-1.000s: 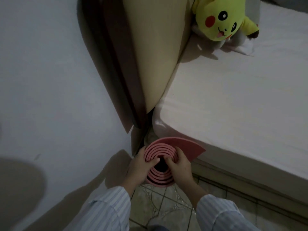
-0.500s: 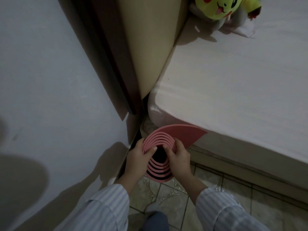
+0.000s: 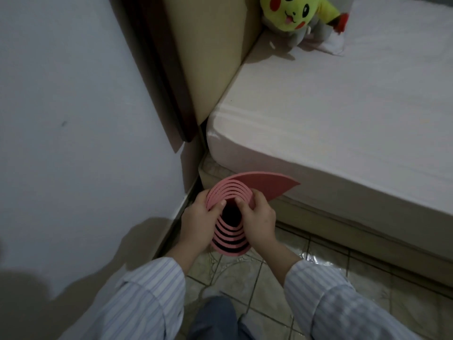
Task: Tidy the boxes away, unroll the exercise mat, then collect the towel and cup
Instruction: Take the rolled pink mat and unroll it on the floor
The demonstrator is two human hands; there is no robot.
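Observation:
A pink exercise mat (image 3: 231, 193), rolled into a loose spiral, stands on end in the narrow gap between the wall and the bed. Its loose outer flap (image 3: 267, 185) points right toward the bed base. My left hand (image 3: 197, 223) grips the roll's left side with the thumb hooked into the hollow centre. My right hand (image 3: 259, 220) grips the right side, fingers curled over the coils. No boxes, towel or cup are in view.
A white wall (image 3: 73, 119) runs along the left. A bed with a pale sheet (image 3: 331, 119) fills the right, its beige headboard (image 3: 208, 50) at the top. A yellow plush toy (image 3: 294, 13) sits on the bed's far corner. Tiled floor (image 3: 257, 278) lies below.
The view has shifted so the plush toy is in frame again. Both hands keep their hold on the rolled mat, which has come slightly away from the corner.

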